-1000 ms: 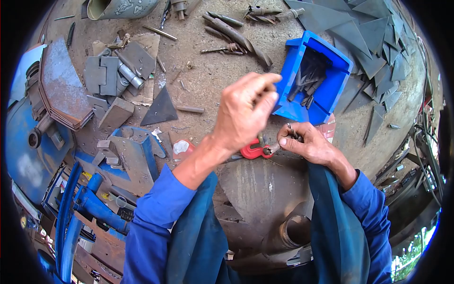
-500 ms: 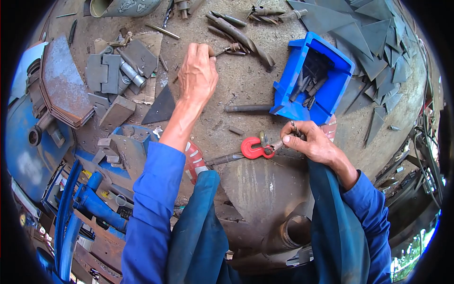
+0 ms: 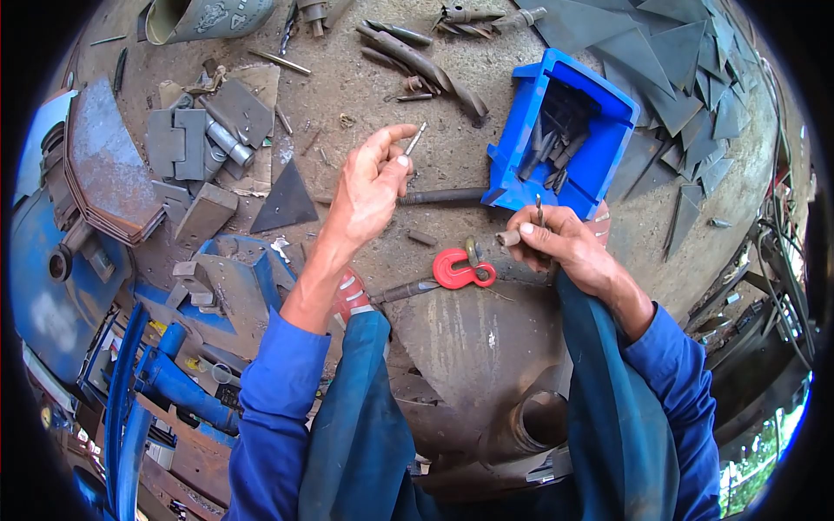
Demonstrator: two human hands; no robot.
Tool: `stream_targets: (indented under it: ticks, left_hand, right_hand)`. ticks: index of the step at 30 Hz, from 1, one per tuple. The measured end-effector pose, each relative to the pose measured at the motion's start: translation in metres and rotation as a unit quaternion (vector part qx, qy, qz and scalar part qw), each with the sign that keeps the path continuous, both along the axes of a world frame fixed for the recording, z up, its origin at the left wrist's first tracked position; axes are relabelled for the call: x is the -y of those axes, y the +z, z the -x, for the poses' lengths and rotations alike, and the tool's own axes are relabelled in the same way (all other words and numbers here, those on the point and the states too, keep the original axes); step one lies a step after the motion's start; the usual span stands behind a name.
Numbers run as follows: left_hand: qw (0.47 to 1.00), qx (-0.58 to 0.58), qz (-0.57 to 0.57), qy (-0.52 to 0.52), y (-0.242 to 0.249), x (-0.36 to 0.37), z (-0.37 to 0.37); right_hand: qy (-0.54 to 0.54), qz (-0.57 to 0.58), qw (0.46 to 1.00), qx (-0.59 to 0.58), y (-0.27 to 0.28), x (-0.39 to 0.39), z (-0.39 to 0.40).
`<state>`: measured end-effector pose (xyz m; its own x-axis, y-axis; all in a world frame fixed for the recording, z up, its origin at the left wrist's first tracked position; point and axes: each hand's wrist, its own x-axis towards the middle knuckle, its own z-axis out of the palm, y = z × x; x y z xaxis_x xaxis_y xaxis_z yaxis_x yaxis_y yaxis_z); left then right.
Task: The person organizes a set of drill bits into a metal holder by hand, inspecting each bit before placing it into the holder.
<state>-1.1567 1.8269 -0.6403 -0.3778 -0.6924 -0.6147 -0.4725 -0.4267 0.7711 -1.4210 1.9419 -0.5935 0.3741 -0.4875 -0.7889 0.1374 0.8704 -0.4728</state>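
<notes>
My left hand (image 3: 375,178), raised over the middle of the floor, pinches a thin drill bit (image 3: 417,139) between thumb and fingers, tip pointing up. My right hand (image 3: 560,239) is closed around a few drill bits; one dark twisted bit (image 3: 539,208) sticks up past the thumb, and a short metal cylinder (image 3: 508,237) pokes out at the left. Just left of that hand lies a red hook (image 3: 452,269) with a brassy shackle (image 3: 473,251). Above it stands a blue plastic bin (image 3: 511,169) with dark bits inside.
Large twist drills (image 3: 426,65) lie at the back. Triangular steel plates (image 3: 669,65) are heaped at right. Hinges and metal blocks (image 3: 207,213) sit at left beside stacked rusty plates (image 3: 109,165). A threaded rod (image 3: 443,197) lies next to the bin.
My left hand has come back from the twist drills, nearer to me, with a thin drill bit now in its fingers. My right hand has stayed near the hook, turned slightly.
</notes>
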Motion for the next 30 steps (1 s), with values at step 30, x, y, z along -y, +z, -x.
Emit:
stream_targets:
  ticks: [30]
  left_hand:
    - [0.997,0.034,-0.01,-0.065,0.004,-0.004,0.012]
  right_hand:
    - [-0.124,0.217,0.947,-0.2,0.041,0.004,0.102]
